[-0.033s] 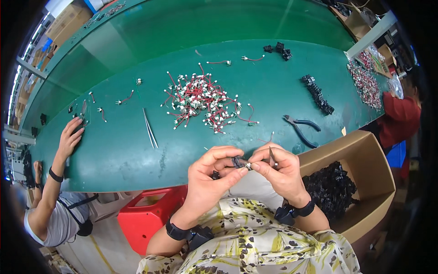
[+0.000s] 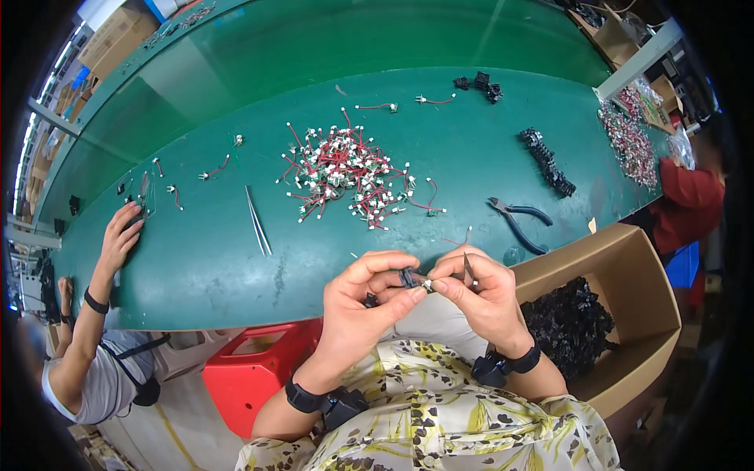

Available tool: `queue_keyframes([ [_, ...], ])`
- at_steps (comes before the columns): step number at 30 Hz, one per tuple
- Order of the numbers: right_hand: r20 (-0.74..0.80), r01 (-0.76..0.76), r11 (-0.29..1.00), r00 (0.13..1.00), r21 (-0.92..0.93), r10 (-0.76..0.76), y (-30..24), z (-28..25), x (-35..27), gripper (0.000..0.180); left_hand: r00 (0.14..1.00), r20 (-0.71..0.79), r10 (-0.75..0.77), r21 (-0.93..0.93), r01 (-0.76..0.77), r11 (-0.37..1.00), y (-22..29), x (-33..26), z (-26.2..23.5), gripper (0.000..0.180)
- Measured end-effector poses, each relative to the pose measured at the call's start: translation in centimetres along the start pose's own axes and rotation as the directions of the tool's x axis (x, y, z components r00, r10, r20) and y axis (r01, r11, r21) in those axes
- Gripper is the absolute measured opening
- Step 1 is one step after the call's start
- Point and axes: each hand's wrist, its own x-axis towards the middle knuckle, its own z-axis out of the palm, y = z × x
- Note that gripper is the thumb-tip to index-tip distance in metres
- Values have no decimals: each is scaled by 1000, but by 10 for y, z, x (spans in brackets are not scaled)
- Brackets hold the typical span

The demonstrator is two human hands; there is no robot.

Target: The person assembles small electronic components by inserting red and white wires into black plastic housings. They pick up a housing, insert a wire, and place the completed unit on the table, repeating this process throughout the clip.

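My left hand (image 2: 372, 294) is closed around a small black plastic part (image 2: 407, 277) just past the table's near edge. A second black piece (image 2: 371, 300) shows between its fingers. Thumb and forefinger of my right hand (image 2: 481, 297) pinch at a tiny white connector (image 2: 426, 286), which the left fingertips also touch. A dark pointed tool (image 2: 469, 269), perhaps tweezers, sticks up from between the right fingers; the rest of it is hidden. Beyond my hands lies a heap of white connectors with short red wires (image 2: 342, 169).
On the green table (image 2: 236, 290) lie metal tweezers (image 2: 258, 221), blue-handled cutters (image 2: 520, 223) and a row of black parts (image 2: 547, 163). A cardboard box (image 2: 628, 282) of black pieces stands at right. At left, another person's hand (image 2: 122, 234) rests near loose wires; a red stool (image 2: 251, 377) is below.
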Motion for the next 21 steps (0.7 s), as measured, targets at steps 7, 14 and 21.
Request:
queue_keyframes([
  [7,8,198,966,980,-169,-199,-2,-2,3,14,995,62,-80,-169,89,982,-14,7,-9,36],
  [14,-142,300,910,926,-288,-350,-19,4,0,16,972,178,-150,-508,221,833,-16,6,-9,39],
  [21,-163,303,922,924,-242,-347,-16,7,3,17,971,218,-94,-476,190,858,-19,6,-7,40],
])
